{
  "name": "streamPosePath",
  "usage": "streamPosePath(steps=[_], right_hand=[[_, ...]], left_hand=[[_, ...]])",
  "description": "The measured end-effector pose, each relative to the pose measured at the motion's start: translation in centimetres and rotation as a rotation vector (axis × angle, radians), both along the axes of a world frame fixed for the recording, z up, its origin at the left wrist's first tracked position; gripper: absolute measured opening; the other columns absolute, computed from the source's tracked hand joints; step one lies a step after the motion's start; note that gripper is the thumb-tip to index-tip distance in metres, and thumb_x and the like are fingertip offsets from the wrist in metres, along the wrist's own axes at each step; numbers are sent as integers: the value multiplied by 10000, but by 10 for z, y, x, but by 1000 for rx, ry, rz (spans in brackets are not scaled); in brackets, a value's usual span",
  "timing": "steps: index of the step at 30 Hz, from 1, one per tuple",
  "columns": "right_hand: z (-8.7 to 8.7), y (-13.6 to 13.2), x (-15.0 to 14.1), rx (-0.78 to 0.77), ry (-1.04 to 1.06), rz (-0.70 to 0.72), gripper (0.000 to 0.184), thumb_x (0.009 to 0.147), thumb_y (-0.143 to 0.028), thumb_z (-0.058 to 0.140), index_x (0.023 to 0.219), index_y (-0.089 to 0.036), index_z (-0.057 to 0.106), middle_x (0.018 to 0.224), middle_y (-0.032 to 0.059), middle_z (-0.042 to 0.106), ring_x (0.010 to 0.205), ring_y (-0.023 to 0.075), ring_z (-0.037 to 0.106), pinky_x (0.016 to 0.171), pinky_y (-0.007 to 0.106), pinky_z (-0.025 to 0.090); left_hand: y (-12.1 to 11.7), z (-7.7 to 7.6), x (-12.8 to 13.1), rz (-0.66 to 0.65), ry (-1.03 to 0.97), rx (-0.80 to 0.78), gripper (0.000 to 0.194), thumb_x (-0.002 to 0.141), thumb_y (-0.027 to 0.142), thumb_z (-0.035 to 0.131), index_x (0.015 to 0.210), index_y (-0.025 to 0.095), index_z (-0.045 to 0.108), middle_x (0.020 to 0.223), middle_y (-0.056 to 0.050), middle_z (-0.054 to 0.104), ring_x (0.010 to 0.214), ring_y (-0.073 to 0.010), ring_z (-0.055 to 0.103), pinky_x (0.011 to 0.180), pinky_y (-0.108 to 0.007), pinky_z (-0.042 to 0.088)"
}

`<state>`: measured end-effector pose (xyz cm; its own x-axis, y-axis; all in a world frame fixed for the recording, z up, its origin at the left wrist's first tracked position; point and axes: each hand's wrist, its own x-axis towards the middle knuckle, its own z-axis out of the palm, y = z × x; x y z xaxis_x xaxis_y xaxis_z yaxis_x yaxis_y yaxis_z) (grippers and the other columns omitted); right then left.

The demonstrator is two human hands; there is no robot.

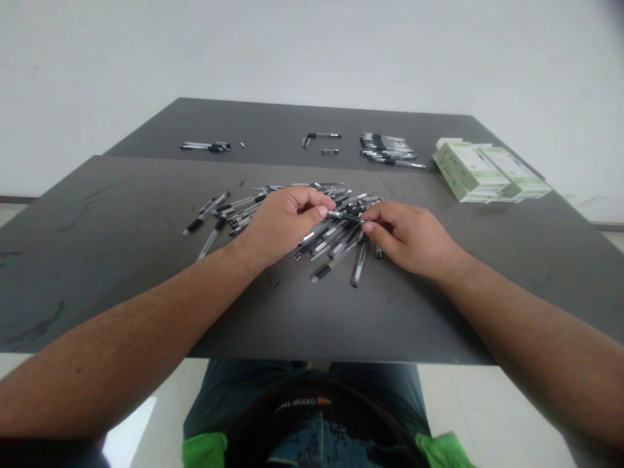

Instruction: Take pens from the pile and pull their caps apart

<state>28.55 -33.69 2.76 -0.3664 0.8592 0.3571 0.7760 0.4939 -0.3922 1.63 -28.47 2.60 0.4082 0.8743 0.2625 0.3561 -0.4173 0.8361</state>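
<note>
Between both hands, above the loose pile of pens (336,242), one pen (345,216) is held level: the left hand (287,218) pinches one end, the right hand (407,235) the other. Stray pens (207,212) lie left of the pile. Beyond it sit a left group of pens (205,147), small loose parts (330,151), a right-hand bunch of pens (390,149) and, farther right, green-and-white boxes (470,170).

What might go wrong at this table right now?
The pen held between the left hand and right hand could slip and get lost in the loose pen pile beneath. Reaching back, a forearm might also scatter the pens grouped beside the green-and-white boxes.
</note>
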Motion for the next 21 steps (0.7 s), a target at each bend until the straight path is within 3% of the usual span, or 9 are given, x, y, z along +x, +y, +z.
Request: streamPosePath(steps=[6, 10, 16, 21], right_hand=[[0, 0, 1, 19, -11, -4, 211, 1067, -335, 610, 1027, -229, 787, 880, 50, 812, 777, 229, 727, 726, 337, 470], [1, 0, 4, 20, -28, -72, 215, 1063, -352, 612, 1037, -238, 793, 886, 61, 820, 784, 251, 736, 725, 354, 477], [2, 1, 6, 13, -47, -132, 221, 1060, -377, 619, 1054, -251, 800, 902, 74, 828, 798, 272, 741, 732, 368, 486], [2, 1, 5, -3, -57, -121, 234, 1061, -377, 612, 1057, -244, 804, 904, 72, 825, 804, 266, 738, 740, 364, 481]], left_hand=[[4, 1, -5, 52, 11, 40, 282, 998, 318, 679, 1155, 202, 883, 1020, -49, 876, 855, -184, 765, 804, -322, 587], [16, 4, -15, 95, 220, 134, 298, 995, 313, 668, 1155, 211, 898, 1076, -69, 892, 918, -227, 792, 871, -373, 608], [29, 7, -24, -77, 680, 330, 366, 983, 295, 579, 1107, 201, 910, 1127, -116, 880, 1103, -306, 799, 1054, -457, 603], [28, 8, -26, -225, 888, 387, 376, 971, 294, 536, 1047, 209, 894, 1017, -106, 853, 983, -283, 767, 1001, -426, 591]])
